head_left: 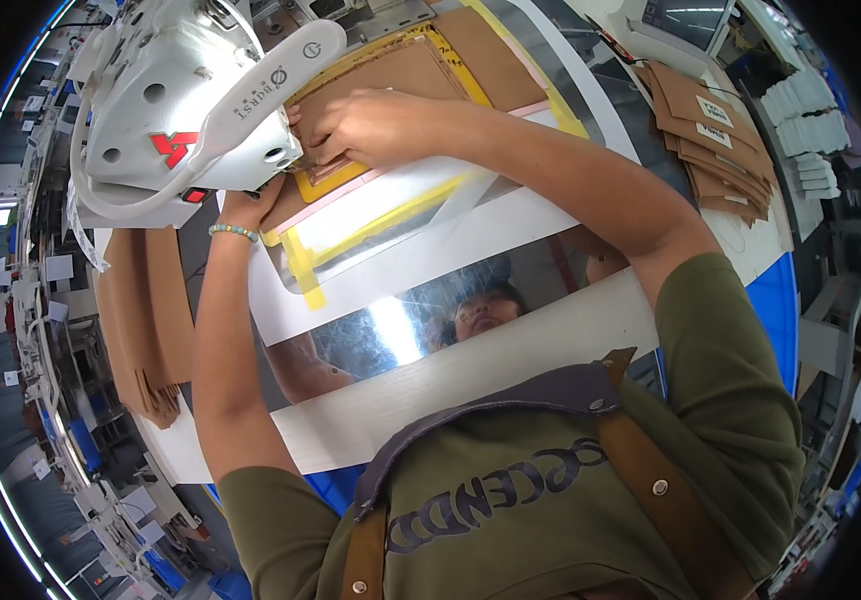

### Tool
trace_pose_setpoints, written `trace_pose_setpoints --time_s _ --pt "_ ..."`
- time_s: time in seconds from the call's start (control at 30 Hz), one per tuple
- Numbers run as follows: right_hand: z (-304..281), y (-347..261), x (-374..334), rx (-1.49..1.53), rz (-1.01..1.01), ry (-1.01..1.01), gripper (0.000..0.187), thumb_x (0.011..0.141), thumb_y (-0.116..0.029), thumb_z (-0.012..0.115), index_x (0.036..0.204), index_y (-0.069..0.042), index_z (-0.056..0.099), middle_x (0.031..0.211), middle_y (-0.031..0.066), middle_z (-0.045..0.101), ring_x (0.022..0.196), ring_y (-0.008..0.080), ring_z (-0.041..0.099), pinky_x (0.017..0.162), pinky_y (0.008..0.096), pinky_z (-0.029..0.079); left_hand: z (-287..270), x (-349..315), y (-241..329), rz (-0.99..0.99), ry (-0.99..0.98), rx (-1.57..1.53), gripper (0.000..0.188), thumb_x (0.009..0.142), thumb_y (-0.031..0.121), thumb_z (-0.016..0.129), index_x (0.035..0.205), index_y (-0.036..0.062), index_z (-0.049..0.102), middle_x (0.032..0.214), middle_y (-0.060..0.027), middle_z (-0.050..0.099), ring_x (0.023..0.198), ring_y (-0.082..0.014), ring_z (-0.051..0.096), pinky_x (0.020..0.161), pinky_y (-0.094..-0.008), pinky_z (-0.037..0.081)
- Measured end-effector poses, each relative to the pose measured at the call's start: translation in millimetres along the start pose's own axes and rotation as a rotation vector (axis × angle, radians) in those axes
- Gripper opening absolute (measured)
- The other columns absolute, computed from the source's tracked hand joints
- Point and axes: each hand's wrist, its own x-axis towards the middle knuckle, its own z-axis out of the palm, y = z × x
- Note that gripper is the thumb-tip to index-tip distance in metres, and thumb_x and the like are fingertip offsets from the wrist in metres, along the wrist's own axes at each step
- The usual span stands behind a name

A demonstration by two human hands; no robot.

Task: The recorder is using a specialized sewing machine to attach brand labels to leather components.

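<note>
My right hand [375, 127] rests over a brown panel [400, 70] framed by a yellow-edged template [465, 78]. Its fingers are bent and drawn together, their tips low by the sewing machine's front end; whatever lies between them is too small to make out. The white sewing machine head [175, 110] covers most of my left hand [248, 207], which reaches in from beneath it with a beaded bracelet at the wrist. Its fingers are largely hidden. Yellow tape [390, 222] borders a clear sheet on the template's near side, over white board.
A shiny metal plate [420, 320] lies nearest me on the white table. Brown pieces hang at the left edge [145, 320]. Stacked brown pieces with white labels [715, 135] lie at the right, below a screen [685, 20]. The machine's pale lever [270, 85] juts over the work.
</note>
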Motion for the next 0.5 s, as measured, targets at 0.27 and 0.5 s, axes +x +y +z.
trace_pose_setpoints --time_s 0.27,0.5 --pt "6 12 -6 -0.061 0.091 0.066 0.031 0.095 -0.007 0.061 0.120 -0.008 0.079 0.136 0.0067 0.070 0.129 0.0278 0.062 0.111 0.0455 0.049 2 1 35 0.005 0.016 -0.141 0.036 0.095 0.005 0.065 0.132 0.0026 0.069 0.131 -0.0130 0.073 0.122 -0.0275 0.068 0.106 -0.0385 0.051" --pt "12 6 0 -0.099 0.025 0.055 0.036 0.095 -0.010 0.056 0.123 -0.013 0.079 0.134 0.0066 0.071 0.128 0.0297 0.060 0.114 0.0442 0.046 -3 -30 16 -0.188 0.186 -0.132 0.031 0.094 0.006 0.069 0.123 -0.0039 0.070 0.122 -0.0236 0.075 0.116 -0.0378 0.072 0.099 -0.0403 0.053"
